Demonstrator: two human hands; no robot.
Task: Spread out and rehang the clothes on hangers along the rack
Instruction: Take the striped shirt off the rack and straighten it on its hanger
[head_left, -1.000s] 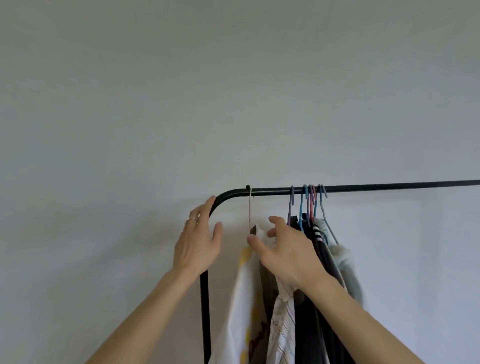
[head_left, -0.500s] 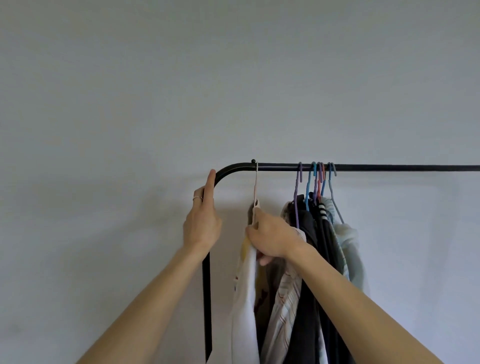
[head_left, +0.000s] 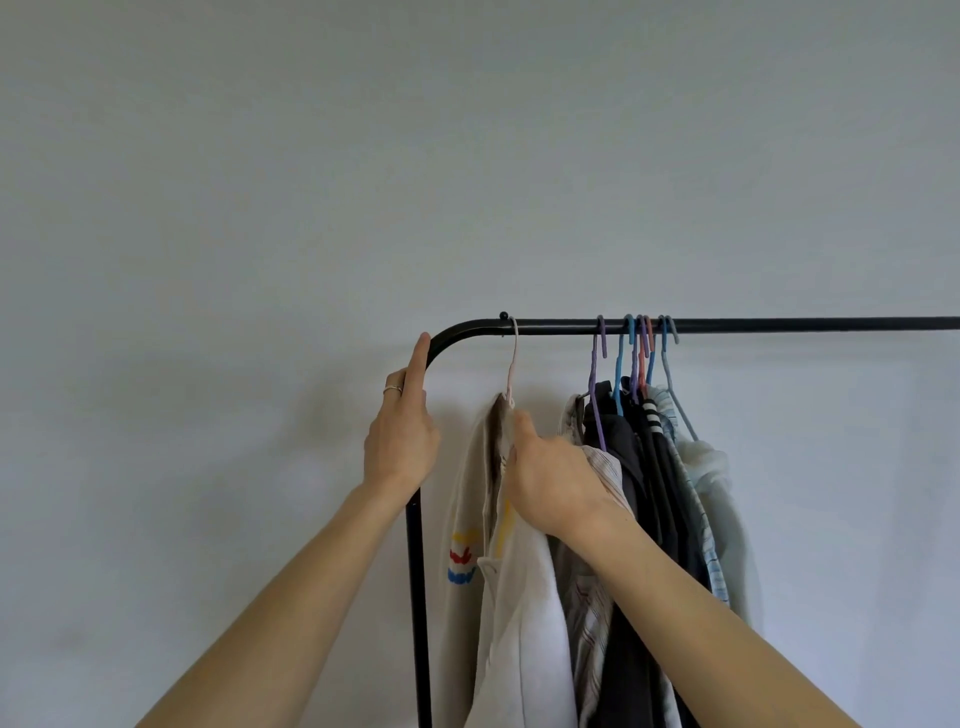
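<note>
The cream shirt (head_left: 519, 597) hangs straight down on a pink hanger (head_left: 513, 364) at the left end of the rack (head_left: 779, 325). I cannot read its coloured marks (head_left: 461, 558). My right hand (head_left: 556, 483) pinches its neck. My left hand (head_left: 400, 441) curls round the rack corner. Other clothes (head_left: 623, 447) bunch nearby.

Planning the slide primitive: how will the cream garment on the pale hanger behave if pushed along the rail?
Probably floppy: the cream garment hangs in loose folds under the right hand. Its pale hanger sits on a thin hook over the smooth rail, so it likely slides easily and swings.
</note>
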